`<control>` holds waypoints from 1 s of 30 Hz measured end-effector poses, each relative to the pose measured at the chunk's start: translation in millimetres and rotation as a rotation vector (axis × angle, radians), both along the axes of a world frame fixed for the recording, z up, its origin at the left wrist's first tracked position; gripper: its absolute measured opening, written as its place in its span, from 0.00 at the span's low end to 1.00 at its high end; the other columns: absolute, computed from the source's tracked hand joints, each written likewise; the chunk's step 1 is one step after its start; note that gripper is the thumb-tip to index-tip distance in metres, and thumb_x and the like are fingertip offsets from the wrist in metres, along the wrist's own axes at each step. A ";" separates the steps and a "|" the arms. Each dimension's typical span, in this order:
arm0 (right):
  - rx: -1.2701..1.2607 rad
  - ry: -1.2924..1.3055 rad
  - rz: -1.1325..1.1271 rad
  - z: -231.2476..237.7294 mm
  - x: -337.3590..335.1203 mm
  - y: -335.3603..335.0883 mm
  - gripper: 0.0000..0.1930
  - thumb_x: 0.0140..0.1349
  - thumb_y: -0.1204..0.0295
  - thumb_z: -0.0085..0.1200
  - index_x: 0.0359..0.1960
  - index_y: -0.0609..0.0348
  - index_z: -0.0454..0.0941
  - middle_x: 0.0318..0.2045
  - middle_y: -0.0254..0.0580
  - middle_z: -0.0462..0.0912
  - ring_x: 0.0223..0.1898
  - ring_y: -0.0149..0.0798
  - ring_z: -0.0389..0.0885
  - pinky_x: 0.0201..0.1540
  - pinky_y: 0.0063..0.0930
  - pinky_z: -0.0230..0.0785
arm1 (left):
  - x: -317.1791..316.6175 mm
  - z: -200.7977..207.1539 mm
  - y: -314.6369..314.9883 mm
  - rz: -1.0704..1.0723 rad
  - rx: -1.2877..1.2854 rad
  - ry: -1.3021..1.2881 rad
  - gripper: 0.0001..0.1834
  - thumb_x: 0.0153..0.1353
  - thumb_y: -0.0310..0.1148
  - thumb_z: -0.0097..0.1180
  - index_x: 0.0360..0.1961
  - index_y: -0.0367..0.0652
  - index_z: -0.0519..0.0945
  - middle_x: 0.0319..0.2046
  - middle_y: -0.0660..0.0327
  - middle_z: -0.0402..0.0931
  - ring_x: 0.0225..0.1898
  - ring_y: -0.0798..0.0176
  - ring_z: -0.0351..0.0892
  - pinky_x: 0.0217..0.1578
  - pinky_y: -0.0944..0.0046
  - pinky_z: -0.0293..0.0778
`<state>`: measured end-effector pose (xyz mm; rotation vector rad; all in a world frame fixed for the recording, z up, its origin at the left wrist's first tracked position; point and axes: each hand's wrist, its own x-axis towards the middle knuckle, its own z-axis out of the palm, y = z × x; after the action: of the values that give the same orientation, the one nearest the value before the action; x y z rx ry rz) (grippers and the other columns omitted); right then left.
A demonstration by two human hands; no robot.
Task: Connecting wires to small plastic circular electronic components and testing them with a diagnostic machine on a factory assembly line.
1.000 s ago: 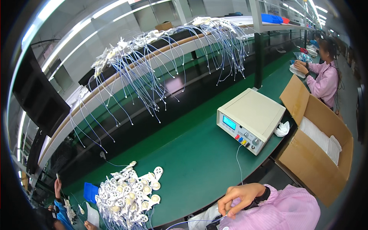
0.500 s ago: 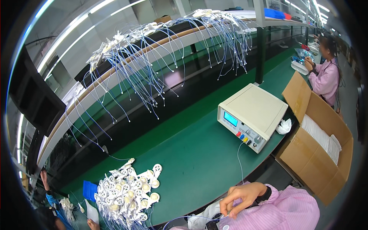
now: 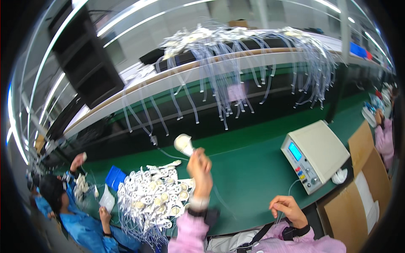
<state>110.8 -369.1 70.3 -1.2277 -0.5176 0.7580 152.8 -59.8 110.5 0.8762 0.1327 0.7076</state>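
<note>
- Where the pink sleeves come up from the lower edge, the right hand point(image 3: 288, 209) sits low beside the body, fingers curled in and pinching what looks like a thin clear tube point(image 3: 289, 188), though it is too fine to be sure; the line runs up toward the tester.
- The left hand point(image 3: 200, 169) is raised over the bench, fingers closed around the stem of a white round-headed part point(image 3: 183, 144), which stands above the fist, tilted to the left and clear of the table.
- Just left of that forearm lies a heap of white disc parts point(image 3: 154, 198) with clear tubes trailing off the near edge of the green bench point(image 3: 249, 168).
- A small blue tray point(image 3: 114, 177) sits left of the heap; a person in blue point(image 3: 71, 215) works beside it.
- To the right stands a cream tester box point(image 3: 314, 154) with a blue screen and coloured buttons; an open cardboard box point(image 3: 367, 189) is beside it.
- Farther back, a long shelf point(image 3: 202, 78) carries many clear tubes point(image 3: 253, 71) hanging down over its front; another person in pink point(image 3: 386, 135) is at the far right.
</note>
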 end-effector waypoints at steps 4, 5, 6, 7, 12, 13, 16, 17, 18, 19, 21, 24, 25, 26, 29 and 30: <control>-0.051 -0.063 -0.218 -10.2 -6.8 8.5 0.07 0.64 0.75 0.47 0.33 0.67 0.75 0.18 0.37 0.75 0.20 0.28 0.73 0.25 0.20 0.67 | 92.3 -78.7 80.0 -0.180 0.030 0.347 0.33 0.66 0.51 0.43 0.56 0.27 0.63 0.52 0.47 0.64 0.56 0.53 0.62 0.56 0.55 0.59; -0.093 -0.076 -0.288 -18.1 -5.6 6.4 0.07 0.64 0.75 0.46 0.34 0.67 0.75 0.18 0.37 0.75 0.21 0.27 0.73 0.25 0.19 0.67 | 100.7 -90.8 84.8 -0.220 0.114 0.514 0.36 0.66 0.53 0.42 0.58 0.26 0.61 0.62 0.43 0.56 0.65 0.48 0.53 0.64 0.50 0.50; -0.134 -0.104 -0.366 -38.9 -7.4 6.3 0.08 0.65 0.74 0.46 0.34 0.68 0.75 0.18 0.36 0.75 0.20 0.26 0.72 0.24 0.19 0.66 | 104.1 -110.8 108.4 -0.389 0.421 0.553 0.38 0.65 0.51 0.45 0.60 0.25 0.57 0.63 0.43 0.55 0.66 0.49 0.51 0.65 0.51 0.47; -0.209 -0.178 -0.498 -58.8 -11.4 4.6 0.08 0.64 0.74 0.47 0.32 0.66 0.75 0.15 0.36 0.75 0.17 0.25 0.71 0.21 0.18 0.64 | 107.2 -112.9 111.7 -0.346 0.634 0.729 0.34 0.64 0.46 0.48 0.59 0.25 0.61 0.61 0.44 0.60 0.64 0.50 0.57 0.62 0.52 0.54; -0.605 -0.709 -0.852 -97.1 -29.2 15.4 0.05 0.59 0.77 0.50 0.27 0.63 0.76 0.15 0.39 0.75 0.14 0.31 0.71 0.19 0.23 0.61 | 88.3 -120.4 186.7 0.133 1.812 0.888 0.13 0.41 0.26 0.58 0.32 0.47 0.83 0.39 0.51 0.75 0.44 0.44 0.74 0.44 0.50 0.74; -0.653 -0.992 -0.917 -101.4 -27.7 20.0 0.04 0.57 0.79 0.50 0.27 0.62 0.76 0.15 0.41 0.74 0.14 0.34 0.71 0.18 0.26 0.60 | 85.8 -125.1 210.4 0.074 1.880 0.935 0.13 0.41 0.26 0.59 0.33 0.49 0.82 0.40 0.53 0.74 0.46 0.45 0.72 0.43 0.49 0.74; -0.665 -0.974 -1.016 -106.4 -26.1 27.8 0.04 0.54 0.80 0.49 0.26 0.61 0.77 0.15 0.43 0.73 0.13 0.41 0.69 0.19 0.32 0.58 | 83.2 -142.8 246.7 -0.276 1.797 0.873 0.13 0.41 0.32 0.66 0.33 0.51 0.83 0.38 0.55 0.75 0.44 0.47 0.73 0.45 0.52 0.73; -0.692 -0.939 -1.019 -104.9 -25.2 28.5 0.04 0.55 0.80 0.49 0.26 0.61 0.76 0.15 0.43 0.73 0.13 0.42 0.69 0.20 0.33 0.58 | 87.8 -148.4 254.7 -0.394 1.646 0.816 0.13 0.41 0.34 0.67 0.33 0.52 0.83 0.37 0.55 0.75 0.43 0.49 0.74 0.44 0.54 0.73; -0.690 -0.947 -1.022 -99.5 -23.1 30.8 0.04 0.55 0.80 0.49 0.26 0.61 0.76 0.15 0.43 0.73 0.13 0.42 0.69 0.20 0.33 0.58 | 89.7 -159.1 255.9 -0.271 1.723 0.779 0.11 0.42 0.33 0.67 0.30 0.50 0.83 0.34 0.56 0.76 0.40 0.51 0.76 0.43 0.57 0.73; -0.721 -0.920 -1.023 -92.6 -26.4 34.0 0.04 0.55 0.80 0.49 0.26 0.61 0.76 0.15 0.43 0.73 0.13 0.42 0.69 0.20 0.33 0.58 | 92.2 -163.7 251.6 -0.271 1.721 0.784 0.11 0.42 0.33 0.67 0.30 0.50 0.83 0.34 0.56 0.76 0.40 0.51 0.76 0.43 0.57 0.73; -0.722 -0.909 -0.991 -87.0 -27.8 41.0 0.04 0.55 0.79 0.49 0.26 0.61 0.76 0.15 0.44 0.73 0.14 0.43 0.69 0.20 0.34 0.58 | 91.5 -165.7 251.1 -0.262 1.594 0.654 0.12 0.42 0.31 0.67 0.31 0.45 0.80 0.33 0.55 0.76 0.37 0.52 0.77 0.42 0.57 0.73; -0.769 -0.934 -1.053 -101.4 -28.8 38.2 0.04 0.55 0.79 0.47 0.27 0.62 0.76 0.16 0.47 0.74 0.15 0.45 0.71 0.20 0.35 0.59 | 100.2 -156.0 230.8 -0.247 1.582 0.466 0.17 0.41 0.30 0.66 0.34 0.40 0.75 0.33 0.53 0.76 0.39 0.50 0.77 0.40 0.55 0.72; -0.746 -0.934 -1.083 -105.9 -28.5 38.3 0.05 0.56 0.79 0.47 0.27 0.63 0.76 0.17 0.47 0.75 0.16 0.45 0.73 0.21 0.34 0.61 | 106.0 -162.5 233.7 -0.231 1.695 0.419 0.17 0.42 0.30 0.65 0.34 0.41 0.75 0.32 0.54 0.75 0.38 0.51 0.75 0.39 0.55 0.71; -0.837 -0.978 -1.036 -101.9 -32.4 34.5 0.05 0.59 0.75 0.49 0.32 0.61 0.78 0.22 0.48 0.78 0.21 0.46 0.76 0.25 0.35 0.65 | 113.2 -163.7 227.5 -0.233 1.719 0.459 0.16 0.42 0.31 0.65 0.32 0.41 0.75 0.33 0.55 0.75 0.37 0.49 0.75 0.39 0.54 0.70; -0.946 -0.990 -0.973 -85.3 -39.1 33.5 0.07 0.61 0.72 0.51 0.36 0.59 0.80 0.29 0.49 0.82 0.28 0.50 0.80 0.31 0.37 0.70 | 121.6 -163.3 187.4 -0.006 1.829 0.667 0.09 0.47 0.33 0.61 0.29 0.44 0.76 0.32 0.56 0.74 0.40 0.51 0.73 0.40 0.50 0.67; -0.977 -0.940 -0.986 -82.2 -39.0 38.7 0.08 0.60 0.71 0.50 0.37 0.58 0.80 0.31 0.50 0.83 0.30 0.53 0.80 0.33 0.39 0.71 | 119.5 -166.5 188.8 0.037 1.895 0.684 0.07 0.48 0.32 0.59 0.30 0.44 0.75 0.32 0.56 0.75 0.42 0.52 0.72 0.40 0.49 0.67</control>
<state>71.9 -330.4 -11.9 -2.4738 -0.1745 -0.5748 272.3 129.0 -56.0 2.9241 0.0460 0.3644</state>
